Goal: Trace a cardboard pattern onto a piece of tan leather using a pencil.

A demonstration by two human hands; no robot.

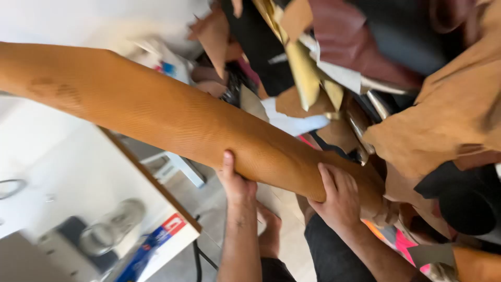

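Plainly, a long tan roll of leather [156, 115] slants across the view from the upper left down to the lower right, its lower end running into a heap of leather scraps [449, 120] in tan, maroon, black and gold. Both hands grip it from below near that end: the left hand [236, 180] is curled up against its underside, the right hand [339, 196] wrapped over it just beside. Below left, a white bench [78, 172] carries a blurred tape roll [112, 224] near its front corner.
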